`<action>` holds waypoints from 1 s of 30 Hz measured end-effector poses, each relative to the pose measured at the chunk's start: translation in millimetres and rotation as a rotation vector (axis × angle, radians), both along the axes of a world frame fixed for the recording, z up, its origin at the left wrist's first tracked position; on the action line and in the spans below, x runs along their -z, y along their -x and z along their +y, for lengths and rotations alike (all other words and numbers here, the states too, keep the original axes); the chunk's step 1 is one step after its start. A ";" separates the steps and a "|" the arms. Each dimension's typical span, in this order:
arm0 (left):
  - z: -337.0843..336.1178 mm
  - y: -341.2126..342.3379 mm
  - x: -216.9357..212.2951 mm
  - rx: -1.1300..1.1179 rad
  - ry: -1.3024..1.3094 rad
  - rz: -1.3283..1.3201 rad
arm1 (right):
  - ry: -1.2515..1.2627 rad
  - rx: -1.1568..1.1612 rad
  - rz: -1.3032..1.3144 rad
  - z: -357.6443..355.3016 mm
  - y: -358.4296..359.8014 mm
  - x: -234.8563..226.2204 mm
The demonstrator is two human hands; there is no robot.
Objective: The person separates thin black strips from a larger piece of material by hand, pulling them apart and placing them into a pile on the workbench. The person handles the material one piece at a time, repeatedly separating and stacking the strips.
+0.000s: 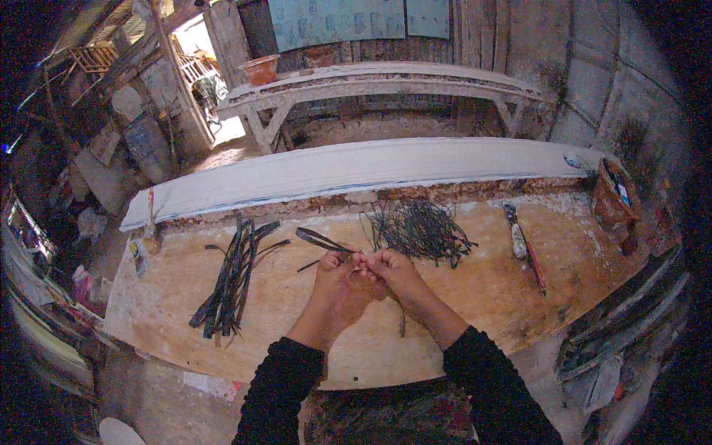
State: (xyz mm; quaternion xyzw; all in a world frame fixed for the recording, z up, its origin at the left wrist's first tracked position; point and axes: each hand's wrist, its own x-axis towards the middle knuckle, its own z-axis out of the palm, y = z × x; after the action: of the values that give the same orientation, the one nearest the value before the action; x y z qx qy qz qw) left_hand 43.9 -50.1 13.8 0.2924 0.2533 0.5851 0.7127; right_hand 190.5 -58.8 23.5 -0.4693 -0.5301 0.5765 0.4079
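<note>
Both my hands meet over the middle of the wooden board, fingertips pinched together. A narrow black strip (320, 238) is bent into a loop that sticks out to the left of the fingers. My left hand (337, 285) grips this strip between thumb and fingers. My right hand (400, 278) pinches right beside it, apparently on the same strip, whose end is hidden by the fingers. Left of my hands lies a bundle of wider flat black strips (231, 285). Just beyond my right hand sits a tangled heap of thin black strips (421, 231).
On the board (475, 311) at right lie a white-smeared tool (515, 233) and a red pen-like stick (535, 268). A brown container (614, 194) stands at the right corner, a brush (151, 222) at the left. Behind runs a long white-topped surface (371, 163); farther back, a bench (393, 80) holds clay-coloured pots (259, 71).
</note>
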 end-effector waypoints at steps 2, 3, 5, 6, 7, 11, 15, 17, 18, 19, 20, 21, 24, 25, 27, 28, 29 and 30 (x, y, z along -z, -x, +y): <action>-1.3 1.8 -3.3 0.029 -0.015 0.033 | 0.050 0.018 0.059 -0.9 2.3 -0.5; -2.0 1.6 -5.9 0.030 -0.007 0.046 | 0.027 0.035 0.075 -0.4 2.9 0.9; -4.1 -1.6 -13.5 0.036 0.010 0.069 | -0.019 0.072 0.107 1.9 2.2 6.1; -5.6 -4.1 -15.1 0.031 0.021 0.054 | -0.051 0.082 0.100 2.4 1.2 7.7; -7.9 -5.6 -16.8 0.020 0.031 0.040 | -0.083 0.087 0.095 2.9 1.3 8.9; -6.5 -5.4 -9.2 0.041 0.037 -0.003 | -0.128 0.105 0.142 5.8 1.8 13.0; -9.3 -4.2 -16.7 0.053 0.029 0.111 | -0.055 0.102 0.275 5.0 -0.8 12.1; -11.6 -3.6 -24.6 0.067 0.008 0.137 | -0.004 0.106 0.344 -0.1 -1.0 2.7; -14.9 -4.1 -30.0 0.057 0.040 0.121 | 0.024 0.098 0.377 0.5 -1.1 4.0; -19.2 -5.8 -37.4 0.050 0.072 0.105 | 0.051 0.092 0.410 1.0 -1.4 4.6; -21.2 -6.9 -40.8 0.043 0.103 0.089 | 0.078 0.087 0.443 1.0 -1.7 4.1; -17.8 -6.8 -35.0 0.019 0.096 0.094 | 0.084 0.081 0.454 -0.3 -2.5 2.7; -5.7 -0.5 -12.3 -0.021 0.047 0.109 | 0.094 0.053 0.487 -6.1 0.9 -10.2; -4.0 0.6 -11.7 0.002 0.015 0.109 | 0.092 0.053 0.491 -4.5 0.1 -7.3; -4.6 0.2 -11.6 0.039 0.006 0.073 | 0.101 0.065 0.484 -3.6 -1.3 -5.6; -10.0 -1.2 -18.5 0.051 0.029 0.039 | 0.114 0.077 0.472 -4.4 -1.0 -7.5; -12.8 -2.1 -22.3 0.064 0.053 0.004 | 0.126 0.088 0.461 -4.7 -0.6 -8.5; -11.6 -1.6 -18.6 0.101 0.059 -0.039 | 0.122 0.081 0.467 -4.6 -0.2 -7.6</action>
State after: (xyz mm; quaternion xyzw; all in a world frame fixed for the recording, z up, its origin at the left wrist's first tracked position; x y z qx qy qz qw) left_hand 45.5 -61.7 32.5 0.2723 0.2416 0.5463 0.7544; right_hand 190.8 -63.3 31.0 -0.3679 -0.3664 0.6835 0.5130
